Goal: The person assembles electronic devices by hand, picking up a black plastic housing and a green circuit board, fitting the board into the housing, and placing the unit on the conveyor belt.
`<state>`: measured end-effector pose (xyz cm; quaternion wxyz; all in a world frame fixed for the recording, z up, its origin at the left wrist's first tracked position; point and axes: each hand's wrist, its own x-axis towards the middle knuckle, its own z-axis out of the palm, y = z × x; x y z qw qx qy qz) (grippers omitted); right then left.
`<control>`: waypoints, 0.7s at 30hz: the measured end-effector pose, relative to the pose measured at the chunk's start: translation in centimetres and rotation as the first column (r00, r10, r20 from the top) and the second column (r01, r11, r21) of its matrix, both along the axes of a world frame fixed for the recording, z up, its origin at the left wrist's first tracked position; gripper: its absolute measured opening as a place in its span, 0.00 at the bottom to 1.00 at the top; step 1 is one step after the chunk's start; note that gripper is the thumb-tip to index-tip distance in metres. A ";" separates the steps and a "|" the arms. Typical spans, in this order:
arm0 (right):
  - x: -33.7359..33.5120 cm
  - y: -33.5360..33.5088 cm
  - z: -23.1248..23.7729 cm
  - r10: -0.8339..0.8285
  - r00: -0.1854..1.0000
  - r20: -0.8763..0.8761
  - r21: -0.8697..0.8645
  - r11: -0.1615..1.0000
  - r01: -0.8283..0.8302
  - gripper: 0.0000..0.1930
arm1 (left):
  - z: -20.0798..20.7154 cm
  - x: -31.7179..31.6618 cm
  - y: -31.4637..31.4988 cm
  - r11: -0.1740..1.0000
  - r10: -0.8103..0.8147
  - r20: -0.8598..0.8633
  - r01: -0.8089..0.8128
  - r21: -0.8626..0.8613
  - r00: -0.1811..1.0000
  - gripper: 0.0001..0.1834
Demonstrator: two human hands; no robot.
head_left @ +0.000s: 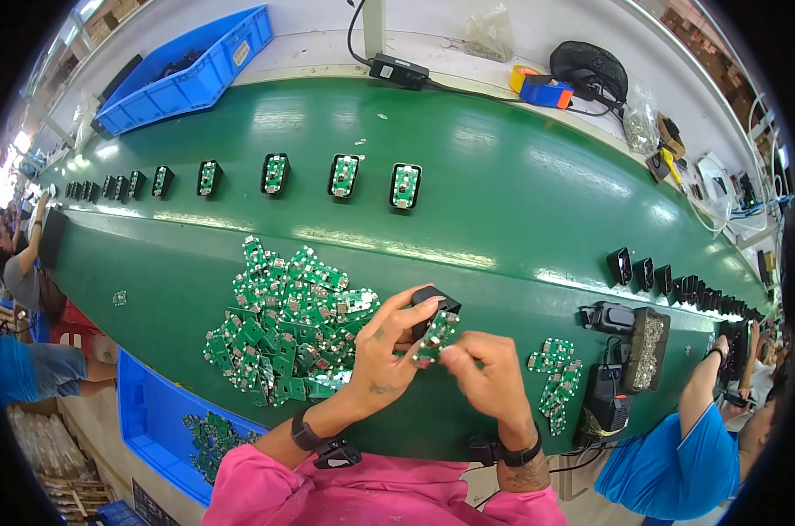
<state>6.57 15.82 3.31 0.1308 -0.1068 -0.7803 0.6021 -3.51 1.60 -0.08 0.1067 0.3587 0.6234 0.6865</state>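
My left hand is closed around a small black plastic housing, with its fingers over the top. Just below the housing, a green circuit board sits tilted between my two hands. My right hand is curled, its thumb and finger pinching at the board's lower edge; the exact contact is partly hidden. To the left of my hands lies a big loose heap of green circuit boards. A smaller group of boards lies right of my right hand.
Black housings with boards inside line the far side of the green table; more black housings stand at right. A tray of small metal parts is near a black device. Blue bins and co-workers flank the table.
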 end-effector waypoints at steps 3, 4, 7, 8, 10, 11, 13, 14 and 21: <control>0.1 -0.9 0.4 0.029 0.999 0.032 0.075 0.997 -0.032 0.09 | 0.1 0.0 0.1 1.000 0.010 -0.075 -0.010 0.000 0.997 0.25; 0.2 -0.9 -0.2 -0.010 0.999 0.045 -0.012 1.000 0.011 0.09 | 0.2 0.2 0.0 1.000 0.019 -0.075 -0.020 -0.006 0.997 0.25; 0.2 -1.3 0.1 -0.086 0.992 0.091 -0.188 0.977 0.102 0.09 | 0.3 0.4 0.2 0.998 0.053 -0.163 -0.057 -0.021 0.985 0.27; 0.1 -1.6 0.4 -0.120 0.985 0.121 -0.277 0.949 0.149 0.09 | 0.2 0.4 0.3 0.998 0.051 -0.163 -0.055 -0.020 0.985 0.27; 0.2 -1.8 -0.1 -0.156 0.987 0.047 -0.222 0.961 0.162 0.09 | -0.1 0.5 0.3 0.998 0.039 -0.154 -0.046 -0.042 0.987 0.29; 0.3 -1.9 -0.3 -0.184 0.983 -0.028 -0.169 0.970 0.177 0.10 | 0.1 0.6 0.3 0.998 0.037 -0.153 -0.044 -0.043 0.988 0.29; 0.4 -1.7 -0.2 -0.194 0.980 -0.034 -0.105 0.976 0.189 0.10 | 0.5 0.7 0.4 0.995 0.061 -0.144 -0.072 -0.074 0.988 0.30; 0.3 -1.6 -0.1 -0.195 0.980 -0.045 -0.041 0.980 0.193 0.11 | 0.5 0.6 0.3 0.994 0.063 -0.145 -0.074 -0.076 0.987 0.30; 1.3 0.5 1.6 -0.028 0.984 0.175 -0.187 0.980 0.061 0.13 | 1.4 0.7 0.2 0.992 0.028 -0.088 -0.038 -0.119 0.996 0.27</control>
